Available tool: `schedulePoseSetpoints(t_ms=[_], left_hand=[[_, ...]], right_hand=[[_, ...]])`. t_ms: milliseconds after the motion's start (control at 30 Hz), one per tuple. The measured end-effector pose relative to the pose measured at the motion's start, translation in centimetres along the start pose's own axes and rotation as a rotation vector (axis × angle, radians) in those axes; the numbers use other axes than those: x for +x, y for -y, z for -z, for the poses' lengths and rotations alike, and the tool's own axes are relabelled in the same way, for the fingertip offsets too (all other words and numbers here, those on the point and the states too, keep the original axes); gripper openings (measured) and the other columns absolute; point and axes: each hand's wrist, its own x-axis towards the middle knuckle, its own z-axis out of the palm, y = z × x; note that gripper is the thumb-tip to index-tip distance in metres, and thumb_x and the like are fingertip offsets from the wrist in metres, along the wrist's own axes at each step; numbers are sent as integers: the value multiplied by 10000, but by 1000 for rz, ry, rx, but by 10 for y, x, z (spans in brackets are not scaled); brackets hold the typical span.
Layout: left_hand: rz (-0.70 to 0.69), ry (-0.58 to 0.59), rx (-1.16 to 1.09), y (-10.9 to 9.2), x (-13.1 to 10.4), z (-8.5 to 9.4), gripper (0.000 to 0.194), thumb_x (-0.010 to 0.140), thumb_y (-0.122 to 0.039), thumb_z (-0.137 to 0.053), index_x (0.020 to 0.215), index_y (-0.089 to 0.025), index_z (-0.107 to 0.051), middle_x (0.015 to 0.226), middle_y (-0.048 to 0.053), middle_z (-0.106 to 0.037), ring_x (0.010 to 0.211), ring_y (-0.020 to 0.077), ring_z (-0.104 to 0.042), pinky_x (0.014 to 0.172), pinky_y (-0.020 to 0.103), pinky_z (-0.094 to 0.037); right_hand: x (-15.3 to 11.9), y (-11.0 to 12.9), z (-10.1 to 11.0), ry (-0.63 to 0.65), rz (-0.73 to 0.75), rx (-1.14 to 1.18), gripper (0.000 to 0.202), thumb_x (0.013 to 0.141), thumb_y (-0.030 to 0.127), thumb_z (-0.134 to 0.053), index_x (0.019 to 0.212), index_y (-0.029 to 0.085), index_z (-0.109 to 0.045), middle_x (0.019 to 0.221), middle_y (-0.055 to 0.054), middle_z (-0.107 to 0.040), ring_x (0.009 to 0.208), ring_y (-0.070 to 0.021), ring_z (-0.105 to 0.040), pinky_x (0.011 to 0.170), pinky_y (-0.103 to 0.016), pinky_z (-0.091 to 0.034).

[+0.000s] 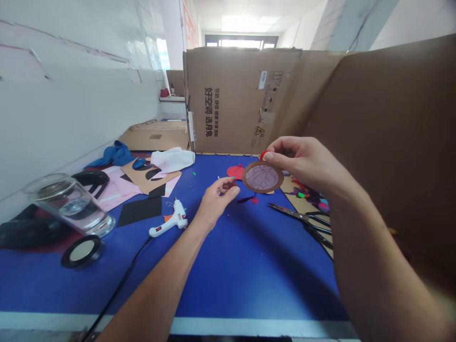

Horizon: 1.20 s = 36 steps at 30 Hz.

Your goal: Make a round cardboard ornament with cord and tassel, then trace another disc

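Observation:
My right hand (302, 154) pinches a round disc (262, 177) by a red piece (264, 155) at its top. The disc has a brown rim and a pale purple centre with web-like lines. Just left of it is my left hand (219, 197), its fingers half curled and thumb apart. A tiny blue spot shows at its fingertip; I cannot tell what it is. Behind the disc lies a flat red round piece (234, 172). Below it are a small red bead-like thing (254, 201) and a dark strand (244, 200).
A white hot glue gun (173, 219) with a black cord lies left. Beyond it are a glass of water (76, 206), a round black lid-like object (82, 251), black sheets (139, 211) and cut cardboard (156, 176). Scissors (302, 216) lie right. Cardboard walls (235, 104) stand behind.

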Motion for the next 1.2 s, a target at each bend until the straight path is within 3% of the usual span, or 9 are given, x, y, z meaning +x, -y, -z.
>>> schedulePoseSetpoints(t_ms=[100,233,500,733,933,1200], left_hand=[[-12,89,-78,-2,-1,-3,480,778,-364,-900,1199,-186,-753,1237,125,-779,1170,264,-690,1086,417,-482],[-3,142,-175,-4,-2,-4,466,777,-369,-914,1182,-195,-762,1251,110,-782,1203,265,-687,1107,413,-476],[96,116,-223,-5,-5,-5,454,818,-566,-856,989,-154,-772,969,106,-793,887,217,-712,817,341,-549],[57,24,-163,-4,-4,-5,383,791,-497,-883,903,-142,-795,805,75,-775,693,157,-653,690,292,-518],[100,-14,-183,-3,-4,-4,420,752,-520,-903,870,-130,-801,776,84,-773,638,151,-637,654,295,-511],[101,37,-148,0,-6,-7,405,762,-538,-898,810,-144,-814,766,88,-775,652,170,-672,720,317,-533]], right_hand=[[0,3,-2,4,3,29,284,898,467,-784,818,198,-740,696,-24,-668,612,-151,-551,561,-292,-403],[3,4,-12,26,4,73,252,901,434,-774,825,195,-745,687,-16,-664,592,-142,-532,536,-284,-393],[12,-2,-29,5,90,191,267,885,441,-773,829,181,-747,742,-25,-692,668,-158,-586,581,-279,-441],[14,-9,-35,27,76,255,338,919,521,-763,902,184,-756,783,-40,-712,671,-164,-596,593,-291,-455],[14,-8,-27,-64,100,155,417,941,595,-733,947,181,-784,872,-64,-746,780,-193,-629,670,-300,-481],[17,-13,-35,-70,77,109,302,912,487,-735,966,194,-791,889,-64,-771,748,-195,-640,631,-299,-468]])
